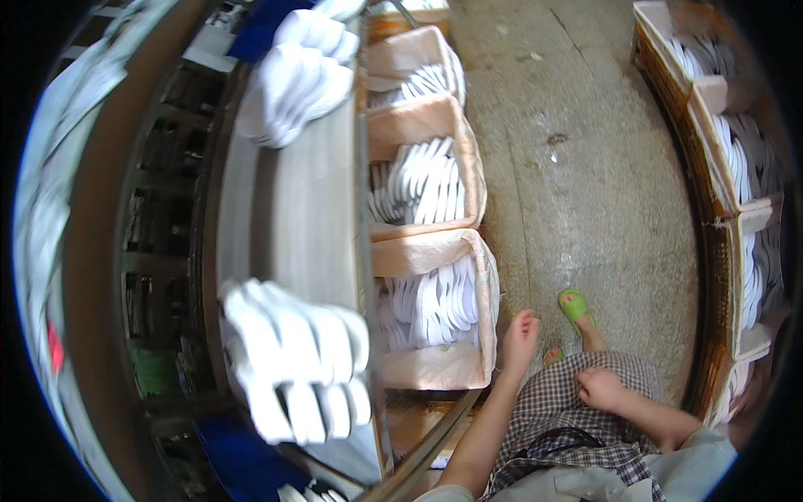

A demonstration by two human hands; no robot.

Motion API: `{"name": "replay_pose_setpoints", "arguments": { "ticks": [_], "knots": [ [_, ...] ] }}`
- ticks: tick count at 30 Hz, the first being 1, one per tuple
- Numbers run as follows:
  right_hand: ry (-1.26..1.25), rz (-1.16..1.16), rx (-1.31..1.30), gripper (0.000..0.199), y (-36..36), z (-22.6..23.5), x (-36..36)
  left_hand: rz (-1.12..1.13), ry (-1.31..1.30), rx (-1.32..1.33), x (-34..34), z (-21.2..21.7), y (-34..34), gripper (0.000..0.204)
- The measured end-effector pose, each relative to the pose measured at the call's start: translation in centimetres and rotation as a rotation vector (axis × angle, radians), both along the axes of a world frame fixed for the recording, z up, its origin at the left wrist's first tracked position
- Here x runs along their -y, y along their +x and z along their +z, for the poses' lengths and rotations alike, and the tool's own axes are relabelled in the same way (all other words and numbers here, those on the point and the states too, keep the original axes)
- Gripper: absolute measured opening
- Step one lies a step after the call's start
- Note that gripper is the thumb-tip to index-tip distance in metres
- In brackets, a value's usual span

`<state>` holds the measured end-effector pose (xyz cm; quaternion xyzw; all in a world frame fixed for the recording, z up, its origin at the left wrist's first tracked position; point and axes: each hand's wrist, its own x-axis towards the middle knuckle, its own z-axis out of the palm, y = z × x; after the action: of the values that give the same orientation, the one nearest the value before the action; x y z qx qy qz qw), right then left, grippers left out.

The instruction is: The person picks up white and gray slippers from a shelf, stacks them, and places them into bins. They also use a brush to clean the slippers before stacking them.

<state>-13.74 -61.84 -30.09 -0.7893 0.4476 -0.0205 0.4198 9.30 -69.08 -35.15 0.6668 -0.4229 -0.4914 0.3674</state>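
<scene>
From my end of the feed, I judge the work to be partway along: white sole-shaped pieces [447, 305] stand packed on edge in the nearest cloth-lined basket [427, 370], just left of the frame's centre bottom, while more lie unboxed on the long counter [311, 201] at the left. There I see a lower-left stack [288, 339] in two rows and an upper-left stack [293, 84], both blurred. Two more lined baskets [422, 121] run up the frame beside the counter, each partly filled, and the right-hand row of baskets [701, 142] along the frame's right edge holds white and greyish pieces. I can't tell whether the loose stacks or the filled baskets are the finished lot. Neither hand appears to be carrying a piece. The left hand [520, 329], lower centre, has its fingers curled in, near the nearest basket's right side but apart from it. The right hand [600, 388], lower right of centre, is curled into a loose fist over the checked garment [577, 418], with nothing visible in it.
</scene>
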Motion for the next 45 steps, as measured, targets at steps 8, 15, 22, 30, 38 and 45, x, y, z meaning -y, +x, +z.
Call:
{"name": "replay_pose_setpoints", "arguments": {
  "ticks": [8,15,22,30,38,45],
  "knots": [
    [-0.010,0.114,-0.013,0.033,-2.5,9.6,-9.1,-0.300,-0.122,0.039,-9.0,7.9,-6.8,0.028],
    [-0.204,0.120,-0.007,0.032,-7.5,12.8,-15.8,-0.336,-0.046,0.022,-24.4,11.6,-7.7,0.026],
    [-0.085,0.400,-0.081,0.036,-10.6,12.2,-26.9,-0.167,0.153,0.184,-46.1,17.5,-10.3,0.042],
    [-0.006,0.632,-0.005,0.034,-12.6,11.1,-37.5,0.073,-0.019,0.512,-61.7,28.4,-7.2,0.054],
    [0.030,0.725,-0.330,0.042,-13.2,9.1,-42.7,0.990,-0.339,0.476,-78.2,40.2,4.8,0.044],
    [0.025,0.616,-0.436,0.044,-6.8,9.1,-50.6,1.279,-0.523,0.694,-95.2,37.1,26.2,0.025]
  ]
}}
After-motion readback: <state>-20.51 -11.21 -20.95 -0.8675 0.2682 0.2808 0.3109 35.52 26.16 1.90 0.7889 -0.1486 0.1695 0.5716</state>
